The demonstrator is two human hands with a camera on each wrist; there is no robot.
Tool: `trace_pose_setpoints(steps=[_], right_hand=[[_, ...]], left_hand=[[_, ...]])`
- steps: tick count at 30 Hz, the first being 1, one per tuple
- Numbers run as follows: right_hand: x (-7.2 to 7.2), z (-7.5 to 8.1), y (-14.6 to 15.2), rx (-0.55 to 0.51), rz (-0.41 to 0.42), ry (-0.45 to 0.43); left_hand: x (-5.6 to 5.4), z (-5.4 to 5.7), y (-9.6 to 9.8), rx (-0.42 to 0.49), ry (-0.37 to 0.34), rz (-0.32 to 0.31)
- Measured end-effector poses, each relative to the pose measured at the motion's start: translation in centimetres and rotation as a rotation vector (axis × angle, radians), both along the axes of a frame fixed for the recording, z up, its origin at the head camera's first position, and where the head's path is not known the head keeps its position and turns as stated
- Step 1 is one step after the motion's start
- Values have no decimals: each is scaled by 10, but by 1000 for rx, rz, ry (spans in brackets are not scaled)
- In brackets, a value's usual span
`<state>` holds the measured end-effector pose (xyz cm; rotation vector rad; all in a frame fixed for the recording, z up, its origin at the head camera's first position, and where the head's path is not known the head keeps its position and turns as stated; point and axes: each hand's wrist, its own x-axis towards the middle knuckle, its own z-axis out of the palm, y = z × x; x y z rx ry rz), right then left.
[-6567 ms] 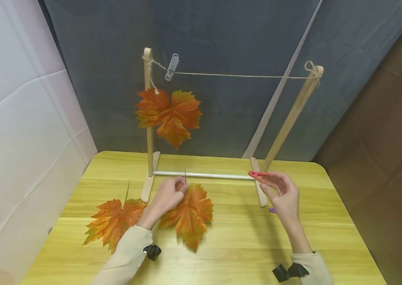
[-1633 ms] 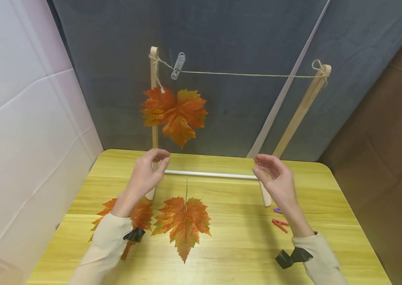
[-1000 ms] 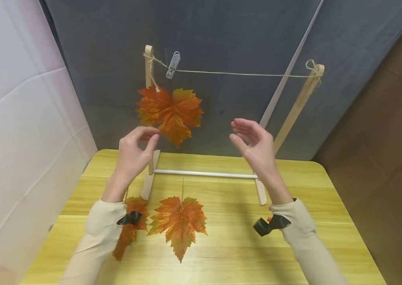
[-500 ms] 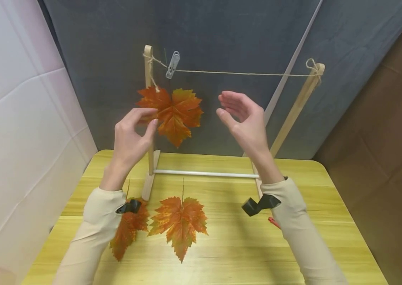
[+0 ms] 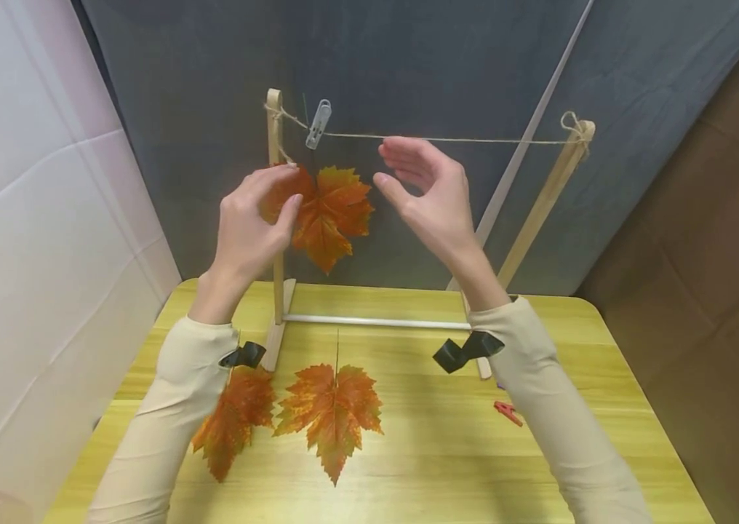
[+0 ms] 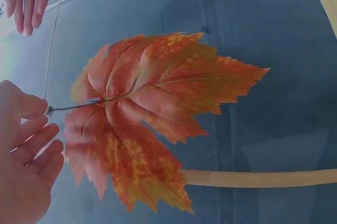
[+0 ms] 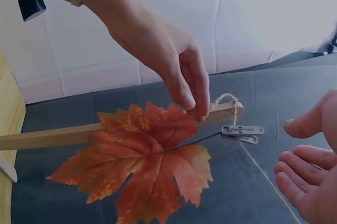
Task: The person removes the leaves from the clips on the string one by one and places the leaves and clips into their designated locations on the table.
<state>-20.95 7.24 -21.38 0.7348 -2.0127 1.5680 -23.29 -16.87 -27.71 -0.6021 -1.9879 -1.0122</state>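
An orange maple leaf (image 5: 333, 211) hangs by its stem from a grey clothespin (image 5: 318, 125) at the left end of the twine (image 5: 474, 140). My left hand (image 5: 248, 222) is in front of the leaf's left side, thumb and fingers apart, holding nothing. To the right of the leaf my right hand (image 5: 431, 193) is raised just under the twine, empty, its fingers loosely bent. The right wrist view shows the clothespin (image 7: 242, 130) gripping twine and stem between my two hands. On the table lie a second leaf (image 5: 333, 411) and a third leaf (image 5: 238, 418), partly behind my left sleeve.
The twine is tied between a left wooden post (image 5: 274, 138) and a right wooden post (image 5: 542, 207), joined low by a white rod (image 5: 376, 321). A red clothespin (image 5: 508, 413) lies on the table (image 5: 435, 466) beside my right sleeve, near a mostly hidden purple one (image 5: 500, 386).
Earlier my left hand held the middle leaf's stem and my right hand the red clothespin. Both now lie on the table, and my empty hands have risen towards the hanging leaf.
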Motion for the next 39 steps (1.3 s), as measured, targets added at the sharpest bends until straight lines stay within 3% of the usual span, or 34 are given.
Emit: trace_pose_setpoints(steps=[9,18,39], right_hand=[[-9,19,-16,60,-38,-44],[-21,36,-33,124,-27,-37],[-37,41,-43,154,-39,-82]], left_hand=[[-10,11,9,-14,-11,51],[-16,24,20,-60,-130,159],[-22,31,38,-95,-212,262]])
